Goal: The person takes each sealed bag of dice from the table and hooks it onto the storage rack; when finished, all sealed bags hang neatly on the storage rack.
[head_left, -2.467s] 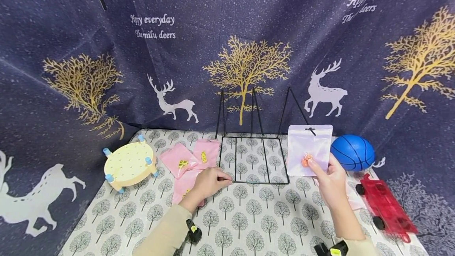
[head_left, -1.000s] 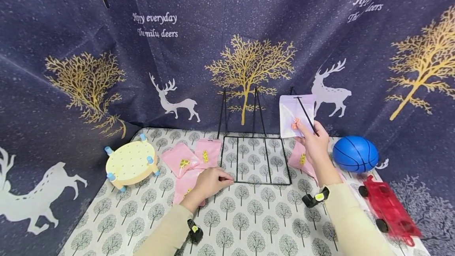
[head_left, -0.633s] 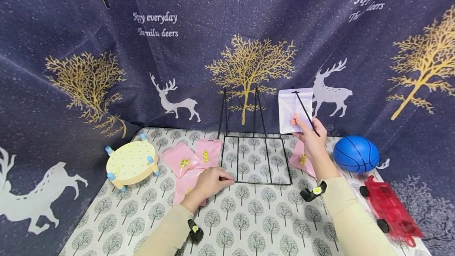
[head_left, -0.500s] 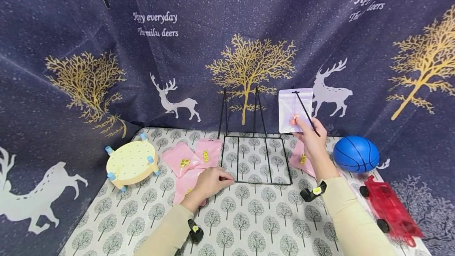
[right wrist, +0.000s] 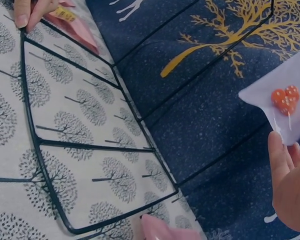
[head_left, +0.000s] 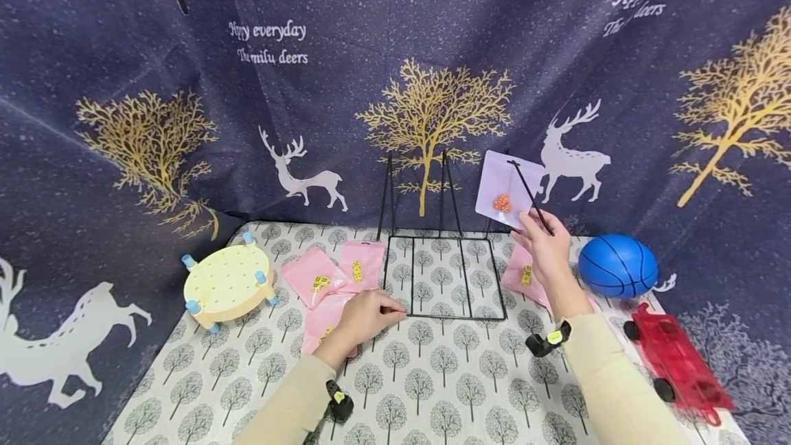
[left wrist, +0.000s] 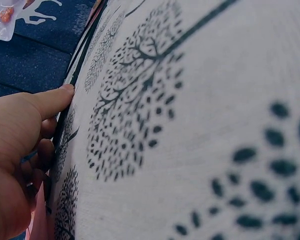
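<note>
A pale lilac zip bag with orange dotted dice (head_left: 502, 203) hangs tilted on the right prong of a black wire display rack (head_left: 467, 287), the prong passing through its hang hole. My right hand (head_left: 546, 246) is at the bag's lower right corner, fingers fairly straight, thumb tip right at its edge; the prong's end crosses in front of the fingers. In the right wrist view the dice (right wrist: 286, 99) show uncovered, above the fingertips (right wrist: 275, 142). My left hand (head_left: 367, 318) pinches the front left corner of the rack's base, thumb on top of the wire and other fingers curled below.
Several pink bags with yellow dice (head_left: 312, 273) lie left of the rack, and another pink bag (head_left: 516, 273) lies behind the right forearm. A yellow round stool with blue feet (head_left: 225, 283) stands at left. A blue ball (head_left: 618, 265) and red toy car (head_left: 680, 362) sit at right.
The right hand carried the lilac bag up and back onto the right prong. Its thumb has since come off the dice, and the bag has tilted with its bottom leftward. The left hand stayed put.
</note>
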